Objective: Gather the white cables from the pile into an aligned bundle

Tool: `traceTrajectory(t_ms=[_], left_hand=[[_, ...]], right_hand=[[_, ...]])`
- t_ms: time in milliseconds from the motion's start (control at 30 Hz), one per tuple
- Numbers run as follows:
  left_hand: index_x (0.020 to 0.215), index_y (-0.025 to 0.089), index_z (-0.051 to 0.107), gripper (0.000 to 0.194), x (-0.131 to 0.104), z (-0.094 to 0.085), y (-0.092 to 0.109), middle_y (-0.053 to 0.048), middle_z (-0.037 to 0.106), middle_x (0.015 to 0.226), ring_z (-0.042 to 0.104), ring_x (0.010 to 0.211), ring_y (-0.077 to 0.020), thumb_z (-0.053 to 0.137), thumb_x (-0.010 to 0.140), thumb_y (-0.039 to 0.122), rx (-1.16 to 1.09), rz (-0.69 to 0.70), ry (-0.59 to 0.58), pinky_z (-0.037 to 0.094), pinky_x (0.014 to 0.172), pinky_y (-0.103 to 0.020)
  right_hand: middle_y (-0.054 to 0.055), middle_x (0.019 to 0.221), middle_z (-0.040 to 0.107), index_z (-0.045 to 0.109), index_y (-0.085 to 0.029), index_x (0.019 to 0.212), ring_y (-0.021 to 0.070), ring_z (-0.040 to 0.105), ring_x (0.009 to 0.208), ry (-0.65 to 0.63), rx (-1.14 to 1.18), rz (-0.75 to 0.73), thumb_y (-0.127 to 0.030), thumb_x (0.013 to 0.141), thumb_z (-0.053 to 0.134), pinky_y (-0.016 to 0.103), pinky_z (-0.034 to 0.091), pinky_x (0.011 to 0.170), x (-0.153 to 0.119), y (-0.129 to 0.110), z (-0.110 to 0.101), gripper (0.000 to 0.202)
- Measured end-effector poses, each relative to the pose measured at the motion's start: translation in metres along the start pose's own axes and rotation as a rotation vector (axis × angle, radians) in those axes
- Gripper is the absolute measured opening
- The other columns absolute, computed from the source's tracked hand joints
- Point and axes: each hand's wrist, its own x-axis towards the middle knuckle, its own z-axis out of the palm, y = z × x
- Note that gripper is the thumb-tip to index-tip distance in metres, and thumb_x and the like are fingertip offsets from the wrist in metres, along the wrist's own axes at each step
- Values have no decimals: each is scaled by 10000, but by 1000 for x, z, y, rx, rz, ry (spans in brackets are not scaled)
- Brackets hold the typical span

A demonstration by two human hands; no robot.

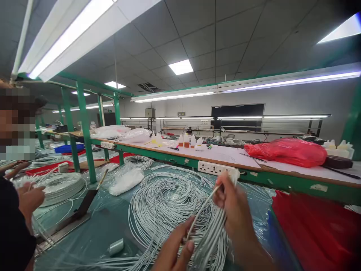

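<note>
Light grey cables lie in a large loose coil (166, 195) on the green work surface. In front of the coil's right side, my right hand (232, 207) is closed around the upper end of a bundle of cables (213, 229) that hangs down from it. A single pale cable (201, 210) runs slantwise from my right fingers to my left hand. Lower and to the left, my left hand (177, 246) pinches that cable between thumb and fingers. The lower end of the bundle passes behind my left hand and out of view.
A person's hand (31, 197) works at the left beside another cable coil (62, 186). A grey cylinder (116, 246) and a blade-like tool (86, 201) lie left of centre. A shelf with a power strip (214, 168) crosses behind; red material (313, 226) is at right.
</note>
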Motion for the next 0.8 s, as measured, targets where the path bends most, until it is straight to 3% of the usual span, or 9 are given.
traceTrajectory(t_ms=[100, 200, 267, 333, 433, 500, 600, 733, 800], left_hand=[[1303, 334, 135, 807, 14, -12, 59, -39, 330, 1353, 207, 1268, -197, 619, 657, 335, -53, 89, -156, 158, 1035, -396], [1309, 322, 0, 972, 30, -7, 93, -81, 445, 1236, 472, 1056, -188, 638, 601, 128, -149, 120, -311, 399, 859, -331], [1289, 246, 96, 863, 42, 3, 90, -32, 606, 868, 558, 661, -107, 570, 593, 56, -251, 70, -342, 446, 587, -233], [1104, 158, 342, 510, 51, 13, 74, 74, 511, 505, 409, 388, -42, 499, 625, 79, -326, -12, -344, 334, 399, -172], [815, 168, 426, 113, 55, 19, 52, 118, 335, 369, 235, 307, -20, 460, 732, 237, -388, -99, -332, 179, 326, -173], [883, 168, 460, 213, 50, 17, 49, 124, 276, 395, 198, 337, -16, 481, 752, 334, -432, -129, -379, 150, 349, -181], [973, 155, 507, 280, 39, 15, 56, 117, 250, 422, 201, 366, -17, 514, 743, 314, -442, -175, -466, 154, 376, -189], [883, 160, 567, 204, 30, 18, 59, 102, 304, 378, 256, 342, -28, 543, 702, 251, -363, -223, -499, 171, 374, -200], [840, 165, 586, 177, 27, 20, 56, 100, 300, 355, 235, 320, -29, 553, 681, 235, -360, -246, -519, 131, 357, -207]], right_hand=[[-84, 444, 317, 484, -186, 621, 44, 301, 389, -67, 45, -134, -464, 716, 533, 163, 253, 387, 9, -32, 16, 297], [-69, 486, 369, 480, -188, 633, 67, 359, 423, -127, -94, -60, -497, 711, 519, 186, 312, 407, 2, -27, 24, 321], [-62, 501, 399, 480, -188, 643, 88, 403, 446, -124, -254, 7, -531, 694, 514, 206, 349, 426, -4, -15, 19, 349], [-40, 543, 478, 518, -179, 677, 119, 470, 502, -210, -445, 20, -550, 683, 512, 238, 401, 490, -6, -7, 8, 371], [60, 914, 609, 585, -177, 934, 216, 549, 832, -431, -674, -39, -546, 708, 488, 341, 428, 750, 6, -14, -13, 444], [73, 1216, 480, 483, -223, 1155, 240, 412, 1111, -427, -698, -116, -543, 750, 433, 405, 305, 934, 18, -27, -24, 519], [17, 1351, 332, 361, -290, 1254, 203, 235, 1245, -302, -639, -225, -558, 801, 298, 425, 147, 1017, 29, -44, -29, 530], [6, 1324, 379, 426, -295, 1211, 220, 298, 1220, -760, -643, -48, -549, 798, 319, 441, 190, 1001, 16, -50, -24, 496], [14, 1303, 410, 440, -281, 1202, 219, 307, 1215, -885, -646, -35, -525, 802, 345, 438, 175, 1006, 6, -49, -22, 478]])
